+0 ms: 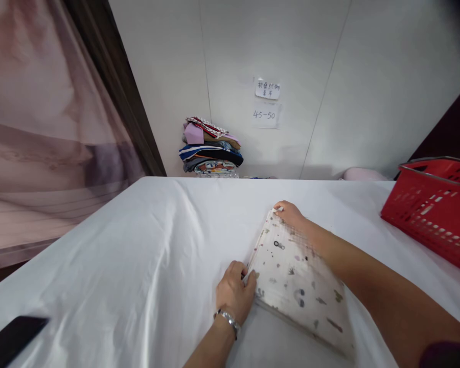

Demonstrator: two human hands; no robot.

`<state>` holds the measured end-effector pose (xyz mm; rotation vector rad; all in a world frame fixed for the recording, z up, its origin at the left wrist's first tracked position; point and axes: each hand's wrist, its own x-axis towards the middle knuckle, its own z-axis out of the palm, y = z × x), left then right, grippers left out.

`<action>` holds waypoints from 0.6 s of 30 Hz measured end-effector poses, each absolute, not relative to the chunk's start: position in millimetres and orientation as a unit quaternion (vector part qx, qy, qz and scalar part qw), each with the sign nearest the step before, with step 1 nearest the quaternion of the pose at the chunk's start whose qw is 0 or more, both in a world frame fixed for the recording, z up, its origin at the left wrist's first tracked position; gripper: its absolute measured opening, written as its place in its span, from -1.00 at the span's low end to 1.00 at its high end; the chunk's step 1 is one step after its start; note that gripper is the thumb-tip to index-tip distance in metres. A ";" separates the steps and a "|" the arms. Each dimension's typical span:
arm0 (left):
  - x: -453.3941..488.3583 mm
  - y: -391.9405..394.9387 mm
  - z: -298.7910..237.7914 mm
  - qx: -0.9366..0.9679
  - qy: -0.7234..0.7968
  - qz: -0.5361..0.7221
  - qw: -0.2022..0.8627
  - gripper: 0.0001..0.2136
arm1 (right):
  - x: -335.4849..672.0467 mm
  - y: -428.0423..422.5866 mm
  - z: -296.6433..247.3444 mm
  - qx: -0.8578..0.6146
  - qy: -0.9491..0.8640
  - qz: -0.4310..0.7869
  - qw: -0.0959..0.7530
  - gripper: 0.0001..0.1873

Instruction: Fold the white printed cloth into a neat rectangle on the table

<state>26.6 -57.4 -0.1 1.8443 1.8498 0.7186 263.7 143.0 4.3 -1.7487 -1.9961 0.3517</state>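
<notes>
A folded white cloth with small printed figures [295,281] lies flat on the white-covered table [138,245]. My left hand [235,291], wearing a metal bracelet, pinches the cloth's near left corner with closed fingers. My right hand [291,213] rests on the far corner of the same cloth, fingers curled onto its edge, and my right forearm lies across the cloth's right side.
A red plastic basket [433,209] stands at the table's right edge. A stack of folded clothes [210,148] sits against the wall behind the table. A dark flat object [11,337] lies at the near left. A pinkish curtain [42,128] hangs at the left.
</notes>
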 end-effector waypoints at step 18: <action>26.7 -56.5 0.1 0.660 0.673 0.256 0.215 -0.86 | 258.2 129.5 1.0 -0.654 -0.697 0.110 0.271 -0.86</action>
